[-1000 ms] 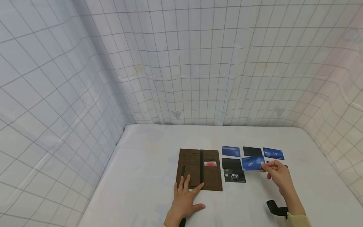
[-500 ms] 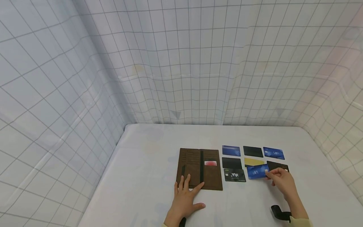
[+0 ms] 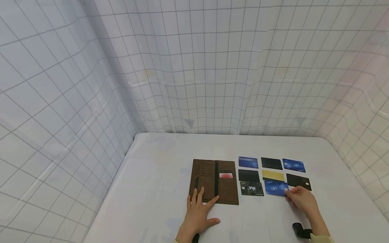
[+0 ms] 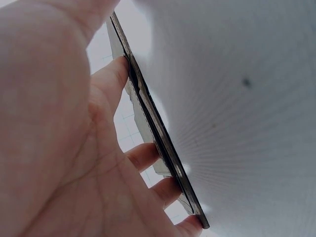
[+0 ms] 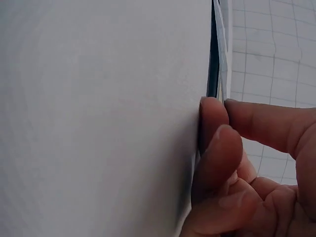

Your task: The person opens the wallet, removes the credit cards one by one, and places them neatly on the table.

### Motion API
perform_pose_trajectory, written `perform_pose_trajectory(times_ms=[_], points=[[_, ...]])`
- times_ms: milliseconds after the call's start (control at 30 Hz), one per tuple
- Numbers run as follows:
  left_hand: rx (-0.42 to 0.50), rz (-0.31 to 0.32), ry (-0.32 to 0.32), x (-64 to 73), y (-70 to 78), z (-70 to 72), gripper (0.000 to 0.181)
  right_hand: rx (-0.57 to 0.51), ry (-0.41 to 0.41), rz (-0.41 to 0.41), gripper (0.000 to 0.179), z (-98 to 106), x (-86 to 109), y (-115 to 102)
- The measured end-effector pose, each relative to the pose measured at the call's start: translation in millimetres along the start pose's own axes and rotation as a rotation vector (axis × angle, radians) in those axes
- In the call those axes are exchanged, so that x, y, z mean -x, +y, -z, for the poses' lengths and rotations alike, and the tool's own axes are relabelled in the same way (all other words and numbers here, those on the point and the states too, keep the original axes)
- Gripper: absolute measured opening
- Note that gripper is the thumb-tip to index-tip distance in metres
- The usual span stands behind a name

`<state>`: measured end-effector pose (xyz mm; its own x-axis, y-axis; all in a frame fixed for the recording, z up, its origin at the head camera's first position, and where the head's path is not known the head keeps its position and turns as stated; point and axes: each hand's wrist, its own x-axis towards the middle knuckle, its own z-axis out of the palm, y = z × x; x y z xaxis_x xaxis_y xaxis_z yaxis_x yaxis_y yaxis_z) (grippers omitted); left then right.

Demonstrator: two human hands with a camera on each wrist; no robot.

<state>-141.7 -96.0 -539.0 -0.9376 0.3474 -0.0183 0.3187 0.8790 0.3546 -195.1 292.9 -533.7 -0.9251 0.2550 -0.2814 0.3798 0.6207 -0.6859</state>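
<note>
A brown wallet (image 3: 228, 192) lies spread flat on the white table, a pink-and-white card (image 3: 226, 175) showing in one of its slots. My left hand (image 3: 195, 216) rests on the wallet's front edge with fingers spread and straight; in the left wrist view the wallet (image 4: 163, 133) appears edge-on under the fingertips. Between thumb and fingers, my right hand (image 3: 305, 202) pinches the right end of a blue VIP card (image 3: 275, 188). That card is low over the table, just in front of a yellow card (image 3: 273, 175). Seen from the right wrist, the card (image 5: 222, 54) is nearly edge-on.
Several other cards lie in rows right of the wallet, among them a black Vip card (image 3: 252, 188), a plain black card (image 3: 248, 175), a dark chip card (image 3: 299, 181) and a blue VIP card (image 3: 293, 164). White grid-patterned curtains (image 3: 188, 67) enclose the table (image 3: 158, 175).
My right hand has brought the blue VIP card down toward the front edge, uncovering the yellow card and the dark chip card. The left hand has stayed on the wallet.
</note>
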Motion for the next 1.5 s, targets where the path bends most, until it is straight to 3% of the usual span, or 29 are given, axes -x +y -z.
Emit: perform_pose_trajectory(times_ms=[400, 1133, 1367, 1500], points=[[-0.002, 0.01, -0.009, 0.0, 0.1, -0.4, 0.073, 0.028, -0.076, -0.028, 0.038, 1, -4.9, -4], [-0.002, -0.005, 0.007, 1.8, 1.8, 1.4, 0.074, 0.144, -0.064, 0.016, 0.028, -2, 0.7, -7], [-0.011, -0.005, 0.007, 2.7, 2.4, 2.1, 0.073, 0.269, -0.04, 0.001, 0.027, -3, 4.7, -14], [-0.013, -0.006, 0.008, 2.4, 1.6, 1.5, 0.073, 0.345, 0.019, 0.046, 0.02, -6, 5.4, -23]])
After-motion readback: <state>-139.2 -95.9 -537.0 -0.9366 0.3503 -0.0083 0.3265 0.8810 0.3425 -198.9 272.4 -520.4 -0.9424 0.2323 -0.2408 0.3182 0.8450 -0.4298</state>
